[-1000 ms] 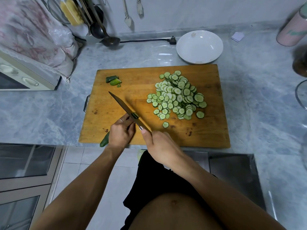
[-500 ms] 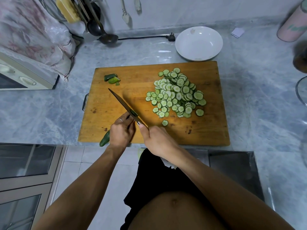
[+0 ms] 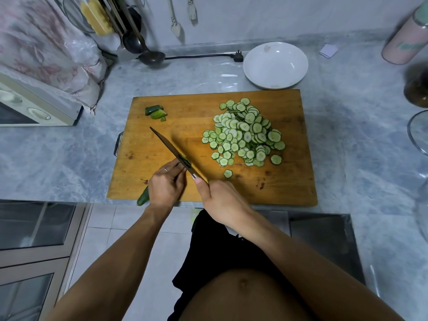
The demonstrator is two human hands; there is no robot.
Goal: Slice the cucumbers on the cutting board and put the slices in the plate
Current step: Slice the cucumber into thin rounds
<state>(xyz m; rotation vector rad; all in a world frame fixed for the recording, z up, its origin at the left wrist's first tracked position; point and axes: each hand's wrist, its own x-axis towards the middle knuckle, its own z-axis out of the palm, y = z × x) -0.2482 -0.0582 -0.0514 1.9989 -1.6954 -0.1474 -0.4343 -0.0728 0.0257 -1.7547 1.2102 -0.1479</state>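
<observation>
I see the left hand (image 3: 165, 186) curled over a dark green cucumber (image 3: 143, 197) at the near left edge of the rectangular wooden cutting board (image 3: 289, 181), holding it down; the cucumber's end pokes out past the board's near edge below the wrist. A ring shows on one finger. My right hand (image 3: 222, 201) grips the handle of a long dark-bladed kitchen knife (image 3: 171, 148), thumb laid along the top. The blade runs diagonally away to the upper left, its heel just beside the left fingertips, and a bit of green cucumber clings to the blade there.

A heap of thin pale green cucumber slices (image 3: 244, 133) lies on the right half of the board, with one loose slice (image 3: 228, 173) apart from it on the near side. Two dark green cucumber end pieces (image 3: 155, 111) sit near the board's far left corner.

The round white plate (image 3: 275, 64) stands on the grey marbled bench (image 3: 359, 140) just beyond the board's far right edge; I see no slices in it. A black power plug with its cable (image 3: 238, 56) lies left of the plate, and a dark metal ladle (image 3: 151, 57) rests further left.
</observation>
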